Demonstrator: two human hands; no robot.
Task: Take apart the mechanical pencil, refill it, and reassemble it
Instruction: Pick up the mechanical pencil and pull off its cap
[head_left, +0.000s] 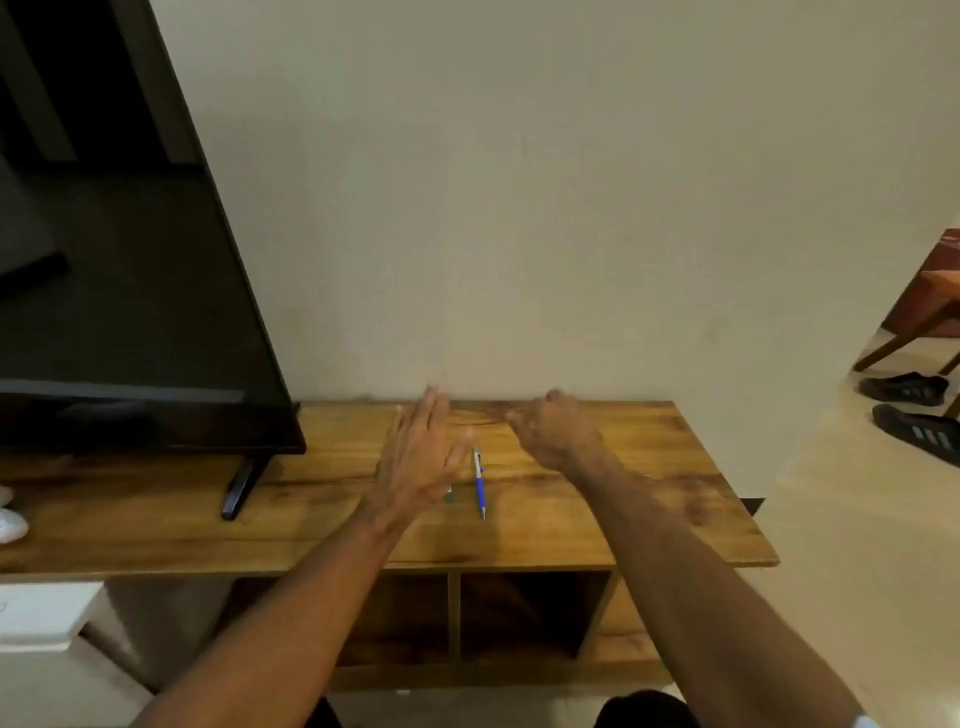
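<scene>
A mechanical pencil (479, 484) with a white upper barrel and a blue grip lies whole on the wooden table (623, 525), tip pointing toward me. My left hand (423, 457) hovers flat just left of it, fingers stretched out and apart, holding nothing. A small pale object (449, 493) peeks out from under that hand's edge; I cannot tell what it is. My right hand (556, 434) is to the right of the pencil, fingers loosely curled, with nothing visible in it. Neither hand touches the pencil.
A dark television (130, 312) stands on the table's left part, with its foot (241, 486) near the middle. Behind is a plain wall. Open cubbies (524, 618) sit below the tabletop. Black shoes (914, 415) and a chair (930, 322) are on the floor at the right.
</scene>
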